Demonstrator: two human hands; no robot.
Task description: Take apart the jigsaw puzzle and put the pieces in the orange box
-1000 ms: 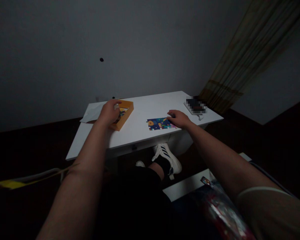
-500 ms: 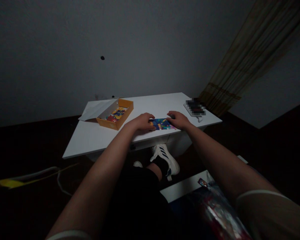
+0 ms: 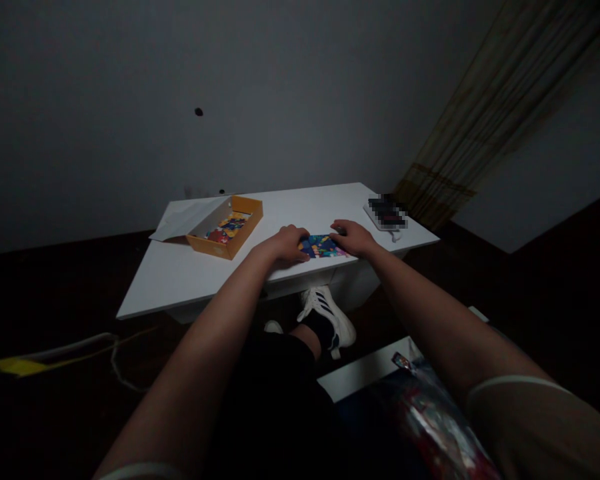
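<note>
A flat, blue and multicoloured printed puzzle section (image 3: 323, 246) lies on the white table close to its front edge. My left hand (image 3: 286, 245) is closed about the left end, thumb at the near side and fingers at the far side. At the right end, my right hand (image 3: 354, 239) has its curled fingers against the puzzle's edge; part of that end is hidden beneath it. An orange box (image 3: 213, 247) to the left holds more colourful printed pieces (image 3: 230, 228), too small to tell apart.
A white sheet (image 3: 183, 220) lies left of the box on the white table (image 3: 165, 283). A pixelated dark object (image 3: 387, 212) is at the right end. Below are my white shoe (image 3: 327, 313) and a shiny plastic package (image 3: 440, 420) by my right arm. A cable (image 3: 80, 341) runs at lower left.
The view has shifted slightly, so everything sits a little further left. Both hands stay at the ends of the puzzle section, with only slight finger movement.
</note>
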